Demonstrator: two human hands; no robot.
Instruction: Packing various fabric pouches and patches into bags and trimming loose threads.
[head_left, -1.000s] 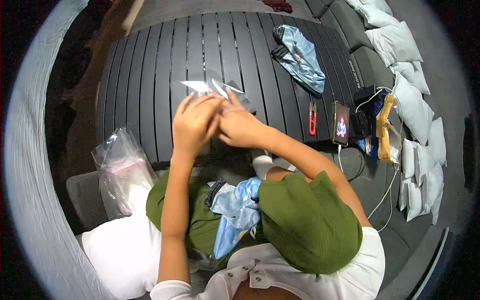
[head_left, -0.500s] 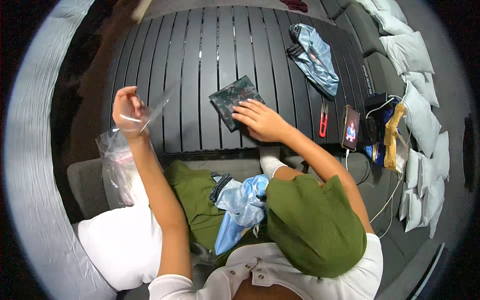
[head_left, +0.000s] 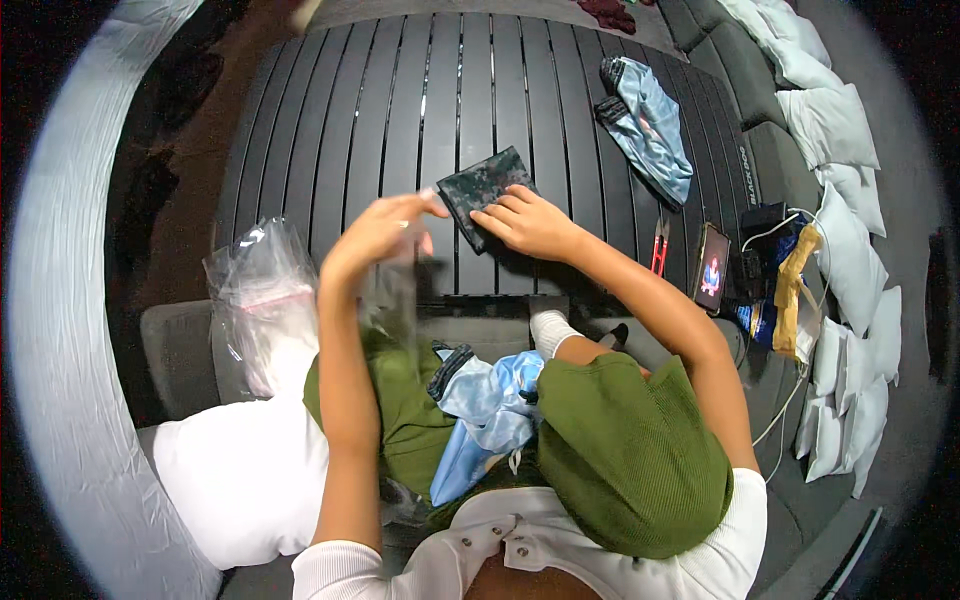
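A folded camouflage cloth (head_left: pixel 487 180) in dark green and grey lies on the black slatted table. My right hand (head_left: pixel 532 222) rests on its right part with fingers spread; the thumb is hidden. Just left of the cloth, my left hand (head_left: pixel 385 232) is closed on a clear plastic bag (head_left: pixel 393 305), which hangs below it, blurred by motion. More clear bags (head_left: pixel 265 290) sit in a pile beside my left forearm. A light blue satin garment (head_left: pixel 490 400) with dark lace trim lies across my lap.
Another blue satin garment (head_left: pixel 648 130) lies at the table's far right. Red-handled thread snips (head_left: pixel 660 247) and a lit phone (head_left: pixel 711 268) are at the right edge. White cables (head_left: pixel 795 385) run beside a blue-and-yellow package (head_left: pixel 790 290). Several pale pouches (head_left: pixel 850 240) line the sofa.
My left hand has swung right and nearer the cloth, carrying the clear bag, which now hangs down. My right hand stays on the cloth. The whole view has shifted slightly.
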